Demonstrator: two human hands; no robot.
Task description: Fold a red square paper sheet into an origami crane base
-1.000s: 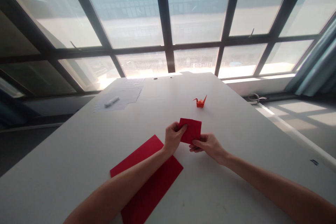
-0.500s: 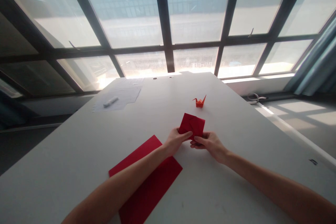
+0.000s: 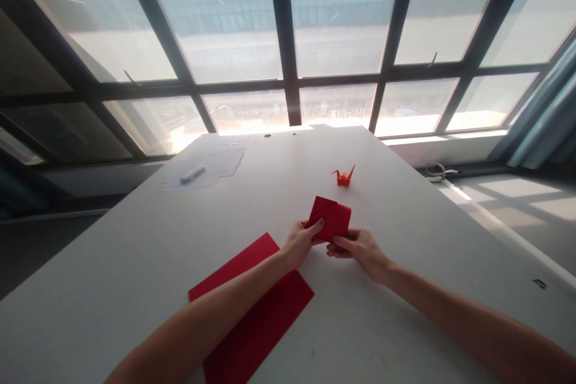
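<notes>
Folded paper (image 3: 333, 219): over the table (image 3: 382, 336), between the left hand (image 3: 300, 243) and the right hand (image 3: 360, 247).
Crane (image 3: 344, 179): on the table, just beyond the folded paper.
Flat paper (image 3: 263, 324): on the table, beneath the left forearm (image 3: 216, 312).
Loose sheets (image 3: 227, 162): far left of the tabletop, a roll (image 3: 192, 174) lying on them.
Window (image 3: 238, 18): behind the table.
Curtain (image 3: 540, 123): at the window's right.

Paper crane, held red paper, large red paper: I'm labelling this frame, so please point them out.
Paper crane (image 3: 344, 180): head view, on its body.
Held red paper (image 3: 335, 218): head view, middle of its visible face.
Large red paper (image 3: 265, 317): head view, on its lower right part.
</notes>
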